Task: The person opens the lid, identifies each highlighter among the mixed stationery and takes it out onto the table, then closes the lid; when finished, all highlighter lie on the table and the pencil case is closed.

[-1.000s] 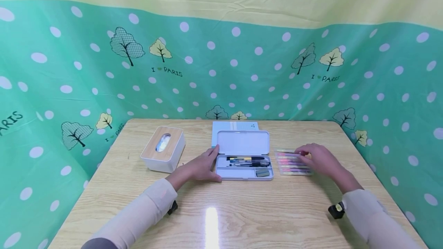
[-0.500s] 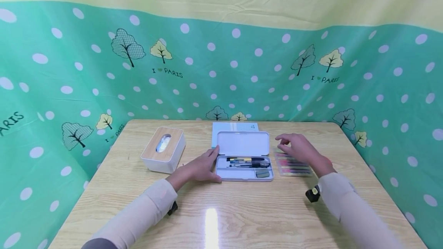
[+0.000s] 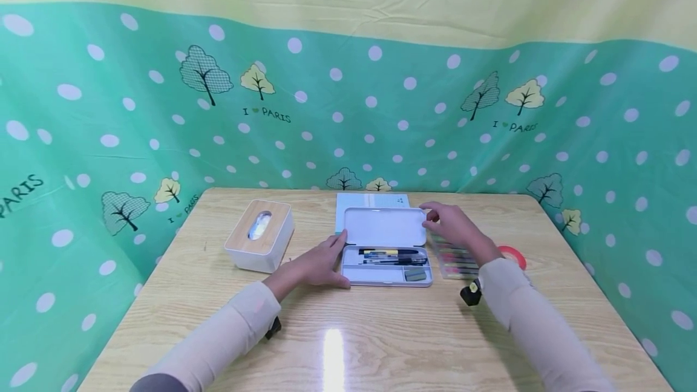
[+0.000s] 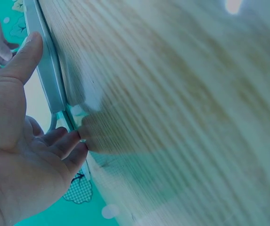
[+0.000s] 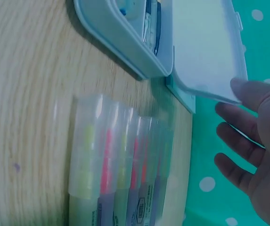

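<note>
An open white pencil case (image 3: 373,274) lies mid-table, its lid (image 3: 385,227) raised at the back. Several pens (image 3: 389,257) fill its rear compartment, and a grey eraser (image 3: 415,274) sits in the front right one. My left hand (image 3: 316,264) holds the case's left end, thumb at the front corner and fingers towards the hinge. At the lid's right edge, my right hand (image 3: 452,224) pinches the corner. The right wrist view shows the thumb (image 5: 250,92) on the lid's inner face and the other fingers spread behind it.
A clear pack of highlighters (image 5: 125,165) lies right of the case, partly under my right forearm in the head view. Beyond it is a red ring-shaped roll (image 3: 521,257). A wood-topped tissue box (image 3: 272,247) stands at left; a light blue notebook (image 3: 376,199) lies behind the lid.
My right hand has moved left from the highlighter pack to the lid's right edge and now pinches it. The red roll has come into view. My left hand stays at the case.
</note>
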Tool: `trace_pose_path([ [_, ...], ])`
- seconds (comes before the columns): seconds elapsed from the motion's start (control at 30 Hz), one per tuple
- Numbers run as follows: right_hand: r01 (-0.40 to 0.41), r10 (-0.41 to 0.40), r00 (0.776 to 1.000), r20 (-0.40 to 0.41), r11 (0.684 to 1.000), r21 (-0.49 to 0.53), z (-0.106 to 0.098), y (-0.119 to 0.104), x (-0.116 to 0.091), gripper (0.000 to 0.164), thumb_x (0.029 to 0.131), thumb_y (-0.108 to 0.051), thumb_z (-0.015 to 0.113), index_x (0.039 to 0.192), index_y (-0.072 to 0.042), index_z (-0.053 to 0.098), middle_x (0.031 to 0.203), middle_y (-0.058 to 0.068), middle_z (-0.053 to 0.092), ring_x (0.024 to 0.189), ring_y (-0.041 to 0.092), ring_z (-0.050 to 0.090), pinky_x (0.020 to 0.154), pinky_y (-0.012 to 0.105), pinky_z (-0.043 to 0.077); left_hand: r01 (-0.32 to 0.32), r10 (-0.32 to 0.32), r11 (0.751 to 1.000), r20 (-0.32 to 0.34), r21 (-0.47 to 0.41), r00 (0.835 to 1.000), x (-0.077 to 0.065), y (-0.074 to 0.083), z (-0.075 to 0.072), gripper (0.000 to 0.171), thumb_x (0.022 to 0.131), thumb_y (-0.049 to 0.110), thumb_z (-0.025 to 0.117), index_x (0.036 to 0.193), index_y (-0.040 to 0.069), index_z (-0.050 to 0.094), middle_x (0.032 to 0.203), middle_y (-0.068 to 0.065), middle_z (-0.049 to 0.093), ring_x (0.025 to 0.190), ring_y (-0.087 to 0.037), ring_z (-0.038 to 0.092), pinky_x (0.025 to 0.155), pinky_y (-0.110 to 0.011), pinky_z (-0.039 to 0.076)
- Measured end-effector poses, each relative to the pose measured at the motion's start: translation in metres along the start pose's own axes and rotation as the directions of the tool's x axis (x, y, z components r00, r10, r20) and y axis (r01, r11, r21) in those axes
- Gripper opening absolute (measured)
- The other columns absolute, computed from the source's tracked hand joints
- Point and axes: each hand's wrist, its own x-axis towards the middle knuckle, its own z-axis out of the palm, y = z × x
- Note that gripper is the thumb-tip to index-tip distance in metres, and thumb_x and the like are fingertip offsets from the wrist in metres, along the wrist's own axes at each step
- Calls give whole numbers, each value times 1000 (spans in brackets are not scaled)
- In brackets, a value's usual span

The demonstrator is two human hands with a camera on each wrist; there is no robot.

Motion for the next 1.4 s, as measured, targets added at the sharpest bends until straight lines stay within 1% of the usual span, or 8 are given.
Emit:
trace_pose_path([
  [0.23,-15,15,1000,-24,1000,0,2,-1,3,36,100,-16,65,136,-10,61,103,9,73,94,22,65,83,41,58,-7,7,1000,-3,-1,1000,1,0,2,128,81,63,77,165,11,-4,169,-20,17,155,-35,26,126,-45,30],
  [0.57,18,-15,995,-100,999,32,2,1,-1,29,102,-13,62,130,-11,67,106,12,76,98,27,70,81,43,59,-35,34,999,-31,-40,999,0,-2,3,137,79,60,80,162,5,-13,170,-23,10,157,-33,19,128,-43,24],
  [0.83,55,-44,991,-128,995,84,-1,-1,-14,25,104,-12,59,125,-13,71,115,10,76,100,28,73,83,45,61,-32,30,998,-50,-52,998,-2,-1,5,138,79,59,81,161,2,-15,169,-26,9,157,-36,20,127,-44,25],
  [1.0,78,-68,989,-133,995,67,-3,-1,-24,24,103,-14,60,124,-16,72,117,7,75,100,25,71,86,47,60,-31,26,997,-67,-65,997,-2,-2,7,139,78,58,82,161,2,-15,169,-26,9,156,-36,23,127,-44,26],
  [1.07,93,-84,988,-131,994,60,-3,-1,-30,23,103,-14,61,123,-15,72,118,7,75,100,24,71,87,47,60,-36,29,996,-76,-85,997,-2,-3,8,138,79,56,82,161,3,-15,169,-24,10,156,-35,23,127,-44,26],
  [1.2,138,-131,985,-114,989,54,-4,-1,-43,21,101,-12,63,120,-14,74,116,6,76,101,23,70,89,49,59,-56,42,989,-101,-138,994,-4,-6,7,131,79,53,84,164,7,-4,169,-19,18,156,-32,25,126,-45,27],
  [1.3,149,-143,987,-69,985,86,-5,-2,-55,20,100,-14,64,116,-17,75,112,3,75,103,22,68,92,51,58,-69,49,983,-115,-173,992,-6,-8,5,114,85,49,80,165,8,10,167,-16,26,155,-31,28,126,-46,27],
  [1.4,138,-139,990,-1,983,123,-4,-2,-65,19,99,-20,66,116,-23,75,115,0,74,107,21,65,95,52,57,-82,61,977,-109,-199,992,-8,-9,1,95,93,47,72,163,9,20,166,-15,31,155,-31,28,127,-48,27],
])
